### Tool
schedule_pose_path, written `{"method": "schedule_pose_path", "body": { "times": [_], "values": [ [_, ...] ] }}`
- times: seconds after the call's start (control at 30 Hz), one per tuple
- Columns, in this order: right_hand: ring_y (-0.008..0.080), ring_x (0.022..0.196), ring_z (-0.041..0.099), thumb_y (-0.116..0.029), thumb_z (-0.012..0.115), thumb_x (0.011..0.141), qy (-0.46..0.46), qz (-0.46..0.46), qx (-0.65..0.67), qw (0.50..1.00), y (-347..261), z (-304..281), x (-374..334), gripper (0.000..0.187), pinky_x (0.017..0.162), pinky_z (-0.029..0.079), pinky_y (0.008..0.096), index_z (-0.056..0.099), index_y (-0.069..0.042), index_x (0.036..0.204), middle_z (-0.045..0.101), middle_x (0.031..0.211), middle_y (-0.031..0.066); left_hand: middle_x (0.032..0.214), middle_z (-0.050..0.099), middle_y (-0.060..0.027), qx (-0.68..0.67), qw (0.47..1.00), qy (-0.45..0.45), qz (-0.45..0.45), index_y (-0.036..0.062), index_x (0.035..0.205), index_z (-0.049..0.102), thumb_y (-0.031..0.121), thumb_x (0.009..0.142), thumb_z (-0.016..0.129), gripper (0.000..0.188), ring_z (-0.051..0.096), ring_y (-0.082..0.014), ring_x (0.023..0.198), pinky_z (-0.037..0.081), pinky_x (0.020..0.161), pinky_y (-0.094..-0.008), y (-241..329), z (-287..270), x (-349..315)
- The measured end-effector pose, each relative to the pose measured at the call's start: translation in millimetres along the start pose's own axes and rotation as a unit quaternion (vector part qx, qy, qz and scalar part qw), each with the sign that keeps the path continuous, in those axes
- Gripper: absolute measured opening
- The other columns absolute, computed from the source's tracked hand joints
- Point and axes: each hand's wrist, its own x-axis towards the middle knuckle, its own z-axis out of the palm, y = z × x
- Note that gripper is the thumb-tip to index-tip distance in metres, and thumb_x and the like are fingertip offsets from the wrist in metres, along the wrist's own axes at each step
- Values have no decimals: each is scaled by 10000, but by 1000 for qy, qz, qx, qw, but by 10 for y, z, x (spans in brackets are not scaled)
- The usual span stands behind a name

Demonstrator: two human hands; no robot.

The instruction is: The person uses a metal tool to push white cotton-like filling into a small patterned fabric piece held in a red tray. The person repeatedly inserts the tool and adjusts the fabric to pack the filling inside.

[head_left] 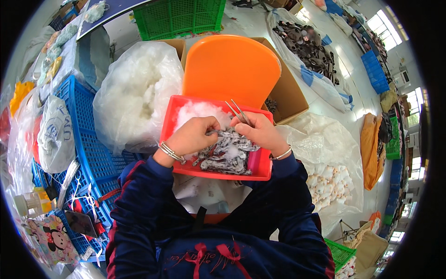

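Over the red tray [265,170], tweezers [239,111] are gripped in the right hand [262,134], prongs apart and pointed to the far left. The left hand [193,135] is held curled beside it; whether anything is pinched there cannot be told. Grey pieces [227,160] are heaped at the tray's middle and near side, white fluff [197,110] at its far left. A piece is apparently being worked by the fingertips; for tweezer work, the prongs would need to be turned toward it.

In the centre of the frame, a red tray [264,160] held white stuffing [193,110] at its upper left and grey, fuzzy pieces [227,160] toward its lower middle.
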Motion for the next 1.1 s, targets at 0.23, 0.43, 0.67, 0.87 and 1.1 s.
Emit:
{"method": "schedule_pose_path", "body": {
  "times": [0.23, 0.43, 0.67, 0.87, 1.1],
  "values": [
    [25, 668, 483, -131, 644, 920, 31, -14, -37, 999, 50, -3, 36, 126, 599, 399, 208, 647, -12, 959, 581, 767, -56, 820, 625, 29, -152, 988, 4, -18, 5, 976, 640, 77, 889, 627, 114, 546, -43, 744, 452, 667, -212, -85, -206, 10],
    [10, 652, 449, -153, 646, 929, 50, 45, 89, 994, -155, 70, 1, 144, 583, 376, 202, 650, -14, 965, 551, 752, -66, 833, 607, 54, -292, 953, 78, -8, 47, 974, 654, 87, 901, 637, 85, 517, -17, 738, 420, 670, -182, 24, -282, 22],
    [7, 605, 454, -151, 645, 929, 25, -9, 45, 999, -8, 85, 44, 125, 528, 361, 182, 637, -29, 953, 532, 719, -67, 878, 617, 26, -386, 914, 126, 4, 33, 1054, 635, 136, 915, 631, 173, 552, -51, 750, 464, 681, -210, -12, -224, 86],
    [28, 618, 470, -125, 630, 934, 65, -5, 173, 983, -157, 148, 38, 117, 556, 375, 197, 589, -16, 922, 536, 708, -44, 852, 650, -29, -377, 919, 65, -99, 5, 1055, 634, 208, 931, 652, 239, 620, -88, 756, 516, 683, -234, 223, 31, 53],
    [57, 727, 508, -144, 575, 965, 101, -11, 100, 990, -87, 146, 85, 131, 642, 419, 217, 542, -18, 953, 559, 795, 1, 798, 685, -40, -337, 936, 79, -70, -4, 959, 684, 188, 943, 634, 199, 635, -90, 704, 515, 659, -222, 122, 59, 83]
  ]
}}
